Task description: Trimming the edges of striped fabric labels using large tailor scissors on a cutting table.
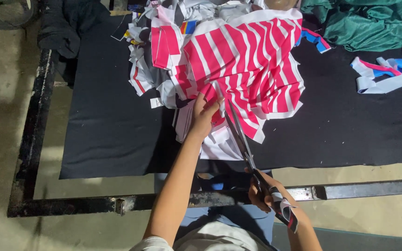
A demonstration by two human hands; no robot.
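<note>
A pile of red-and-white striped fabric pieces point(247, 60) lies on a black cloth-covered table point(108, 121). My left hand point(203, 114) pinches the near edge of the striped fabric and holds it down. My right hand point(264, 190) grips the handles of long metal scissors point(240, 135). The blades point away from me and are slightly parted, with their tips at the fabric edge just right of my left fingers.
White, grey and striped scraps point(140, 69) are heaped at the pile's left. Green fabric point(368, 21) lies at the back right, with pink, blue and white strips point(385, 74) below it. A black metal frame point(38, 130) borders the table over a concrete floor.
</note>
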